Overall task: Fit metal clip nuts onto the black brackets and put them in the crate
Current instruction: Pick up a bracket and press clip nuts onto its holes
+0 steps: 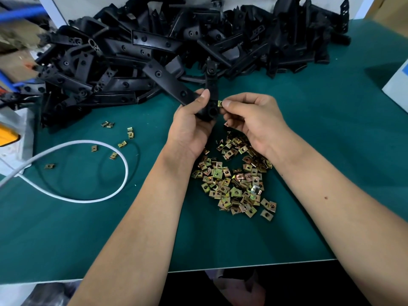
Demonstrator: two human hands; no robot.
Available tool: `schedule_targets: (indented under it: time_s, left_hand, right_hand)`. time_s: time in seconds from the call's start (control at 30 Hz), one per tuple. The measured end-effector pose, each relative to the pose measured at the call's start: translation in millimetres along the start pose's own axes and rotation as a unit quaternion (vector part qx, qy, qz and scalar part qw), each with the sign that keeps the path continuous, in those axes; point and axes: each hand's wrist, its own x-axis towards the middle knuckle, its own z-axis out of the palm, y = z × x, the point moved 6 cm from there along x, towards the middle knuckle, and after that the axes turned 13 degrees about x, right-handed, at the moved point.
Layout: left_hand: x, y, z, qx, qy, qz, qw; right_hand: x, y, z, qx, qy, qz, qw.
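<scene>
My left hand [192, 122] grips a black bracket [170, 81] above the green table, its long arm slanting up to the left. My right hand [254, 120] pinches a small brass-coloured clip nut [220, 103] against the bracket's right edge, beside a round hole. A heap of clip nuts [234, 182] lies on the mat between my forearms. A big pile of black brackets [176, 45] fills the back of the table. No crate is in view.
Several stray clip nuts [119, 144] lie left of centre inside a loop of white cable [92, 171]. A white box [397, 85] stands at the right edge, clutter and an orange-yellow object [6, 135] at the left. The table's front edge [242, 267] runs below my forearms.
</scene>
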Motion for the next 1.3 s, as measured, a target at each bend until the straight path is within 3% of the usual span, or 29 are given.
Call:
schedule_targets:
  time_s: [0.27, 0.7, 0.93, 1.0, 1.1, 1.17, 1.23, 1.3]
  left_hand:
    - [-0.4, -1.1, 0.9, 0.001, 0.000, -0.002, 1.000]
    - [-4.0, -5.4, 13.8, 0.027, -0.033, 0.017, 0.999]
    - [-0.9, 5.0, 6.7, 0.043, -0.027, 0.038, 0.998]
    - [0.5, 7.1, -1.5, 0.015, 0.001, 0.030, 0.999]
    - [4.2, 8.6, -16.8, -0.041, 0.051, 0.013, 0.998]
    - [4.8, 10.5, -24.2, -0.070, 0.071, 0.009, 0.995]
    - [4.1, 13.5, -27.8, -0.042, 0.091, 0.021, 0.995]
    - [3.1, 17.7, -27.3, 0.066, 0.104, 0.053, 0.991]
  right_hand:
    - [-1.3, 0.6, 0.1, 0.019, 0.002, 0.028, 0.999]
    - [-4.1, -2.8, 1.5, 0.031, -0.004, -0.030, 0.999]
    - [2.0, -11.8, -0.1, -0.100, -0.028, -0.079, 0.991]
    - [3.1, -15.9, 0.0, -0.213, -0.044, -0.107, 0.970]
    - [0.9, -16.8, 7.3, -0.474, -0.138, -0.155, 0.856]
    - [-1.4, -10.3, 10.6, -0.561, -0.197, -0.133, 0.793]
    - [-1.6, -4.8, 10.6, -0.580, -0.227, -0.097, 0.776]
    - [-2.2, -1.4, 11.1, -0.576, -0.247, -0.079, 0.775]
